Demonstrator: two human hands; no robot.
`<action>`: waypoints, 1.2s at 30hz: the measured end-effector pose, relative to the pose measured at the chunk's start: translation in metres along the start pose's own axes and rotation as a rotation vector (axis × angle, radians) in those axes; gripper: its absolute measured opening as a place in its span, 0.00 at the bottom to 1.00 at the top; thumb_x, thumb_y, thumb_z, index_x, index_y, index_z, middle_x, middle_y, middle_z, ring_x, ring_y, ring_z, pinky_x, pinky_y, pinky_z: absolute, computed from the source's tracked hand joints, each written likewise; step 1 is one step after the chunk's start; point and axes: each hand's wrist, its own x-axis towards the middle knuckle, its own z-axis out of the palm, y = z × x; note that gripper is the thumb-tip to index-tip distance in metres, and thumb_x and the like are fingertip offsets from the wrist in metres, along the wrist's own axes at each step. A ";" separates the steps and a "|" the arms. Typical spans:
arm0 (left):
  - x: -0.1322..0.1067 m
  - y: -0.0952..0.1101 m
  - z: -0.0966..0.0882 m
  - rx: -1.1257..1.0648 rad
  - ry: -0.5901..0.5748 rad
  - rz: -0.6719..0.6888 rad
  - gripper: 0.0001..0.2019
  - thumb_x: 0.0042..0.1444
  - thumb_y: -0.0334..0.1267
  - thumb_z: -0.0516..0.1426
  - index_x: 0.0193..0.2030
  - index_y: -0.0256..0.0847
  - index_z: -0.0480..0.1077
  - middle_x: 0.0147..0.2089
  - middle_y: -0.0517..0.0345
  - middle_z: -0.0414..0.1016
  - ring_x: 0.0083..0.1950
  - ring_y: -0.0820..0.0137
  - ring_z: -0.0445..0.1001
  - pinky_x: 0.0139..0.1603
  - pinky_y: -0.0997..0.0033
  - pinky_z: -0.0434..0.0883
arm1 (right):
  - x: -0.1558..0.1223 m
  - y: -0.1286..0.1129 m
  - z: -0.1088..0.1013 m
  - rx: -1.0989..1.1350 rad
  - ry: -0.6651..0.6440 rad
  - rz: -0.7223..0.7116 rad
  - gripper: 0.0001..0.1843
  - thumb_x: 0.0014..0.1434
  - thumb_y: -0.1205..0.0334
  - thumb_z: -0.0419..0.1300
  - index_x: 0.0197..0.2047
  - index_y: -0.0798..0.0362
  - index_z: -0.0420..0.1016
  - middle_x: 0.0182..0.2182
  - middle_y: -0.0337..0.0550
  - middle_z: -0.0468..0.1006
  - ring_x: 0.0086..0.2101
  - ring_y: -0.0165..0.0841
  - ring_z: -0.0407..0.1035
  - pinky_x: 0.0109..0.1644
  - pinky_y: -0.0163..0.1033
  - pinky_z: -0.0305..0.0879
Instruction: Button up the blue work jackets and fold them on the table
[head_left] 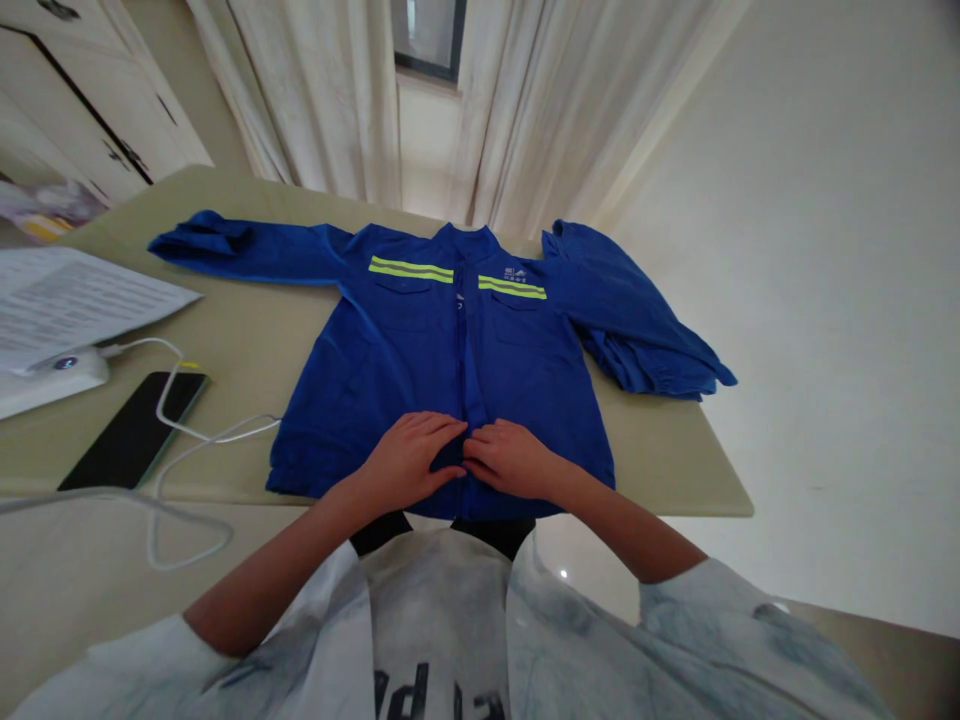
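Note:
A blue work jacket [405, 350] lies spread on its back, collar at the far side, with yellow-and-grey stripes across the chest. My left hand [411, 458] rests on the lower front, left of the centre opening. Its fingers are stretched out and its thumb stands apart from them. Just across the opening, my right hand [511, 458] has its fingers curled in at the front edge of the jacket. The fingertips of both hands almost meet. Any zip pull between them is hidden or too small to see.
The pale table [247, 340] carries more bunched blue cloth [637, 290] at the right, by the jacket's sleeve. At the left are a printed sheet [75, 300], a white device [82, 372], a black phone [135, 430] and a white cable [169, 385] trailing over the front edge.

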 end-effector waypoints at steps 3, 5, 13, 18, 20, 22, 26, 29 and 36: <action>0.005 -0.003 0.011 0.008 -0.070 -0.001 0.30 0.59 0.49 0.68 0.66 0.43 0.71 0.68 0.48 0.74 0.68 0.54 0.71 0.69 0.49 0.66 | -0.001 -0.001 0.007 -0.004 0.048 -0.007 0.10 0.76 0.57 0.55 0.47 0.53 0.74 0.47 0.47 0.80 0.45 0.36 0.73 0.47 0.41 0.60; 0.004 -0.002 0.016 0.020 -0.100 -0.027 0.32 0.60 0.50 0.67 0.68 0.45 0.70 0.70 0.49 0.72 0.71 0.54 0.69 0.73 0.48 0.63 | -0.002 -0.002 0.012 -0.013 0.054 -0.005 0.10 0.76 0.58 0.54 0.48 0.54 0.74 0.47 0.47 0.80 0.45 0.36 0.74 0.47 0.42 0.61; -0.007 0.000 0.019 0.054 -0.094 -0.014 0.32 0.65 0.51 0.61 0.72 0.44 0.65 0.74 0.51 0.67 0.78 0.56 0.59 0.79 0.49 0.55 | 0.002 -0.008 0.010 -0.093 0.056 -0.007 0.09 0.74 0.59 0.56 0.47 0.54 0.75 0.46 0.50 0.79 0.46 0.39 0.73 0.50 0.44 0.65; -0.010 0.000 0.023 0.061 -0.059 0.002 0.32 0.66 0.49 0.60 0.74 0.43 0.62 0.75 0.53 0.65 0.76 0.59 0.62 0.79 0.51 0.56 | 0.001 -0.002 0.007 -0.118 0.100 -0.123 0.07 0.72 0.59 0.58 0.45 0.52 0.76 0.50 0.49 0.77 0.49 0.39 0.70 0.53 0.43 0.65; -0.011 0.000 0.023 0.054 -0.046 -0.010 0.32 0.65 0.49 0.60 0.73 0.43 0.62 0.75 0.53 0.66 0.75 0.59 0.64 0.78 0.50 0.57 | 0.000 -0.001 0.008 -0.123 0.100 -0.118 0.07 0.73 0.60 0.58 0.45 0.52 0.76 0.48 0.47 0.77 0.44 0.37 0.71 0.50 0.42 0.66; -0.011 0.000 0.023 0.047 -0.037 -0.012 0.32 0.65 0.49 0.61 0.72 0.43 0.63 0.74 0.52 0.66 0.75 0.59 0.64 0.78 0.50 0.57 | -0.001 0.000 0.009 -0.135 0.110 -0.108 0.07 0.73 0.60 0.57 0.45 0.52 0.75 0.46 0.46 0.78 0.41 0.36 0.71 0.47 0.41 0.66; -0.012 0.000 0.023 0.043 -0.017 0.000 0.31 0.64 0.48 0.61 0.72 0.44 0.63 0.75 0.52 0.66 0.75 0.58 0.64 0.78 0.50 0.56 | -0.001 0.000 0.009 -0.151 0.141 -0.144 0.06 0.71 0.59 0.59 0.44 0.51 0.75 0.47 0.46 0.77 0.45 0.37 0.70 0.50 0.42 0.66; -0.012 0.000 0.024 0.044 -0.012 -0.005 0.30 0.64 0.48 0.61 0.71 0.46 0.65 0.75 0.54 0.66 0.74 0.58 0.65 0.78 0.50 0.57 | -0.001 0.002 0.012 -0.133 0.156 -0.125 0.07 0.73 0.59 0.58 0.43 0.51 0.76 0.47 0.46 0.77 0.45 0.36 0.70 0.52 0.41 0.66; -0.005 0.002 0.018 0.075 -0.071 -0.041 0.30 0.63 0.51 0.62 0.69 0.46 0.67 0.74 0.53 0.67 0.71 0.56 0.67 0.72 0.49 0.62 | -0.006 0.006 0.015 -0.030 0.210 -0.013 0.14 0.76 0.52 0.54 0.49 0.52 0.76 0.47 0.49 0.77 0.46 0.37 0.71 0.51 0.42 0.69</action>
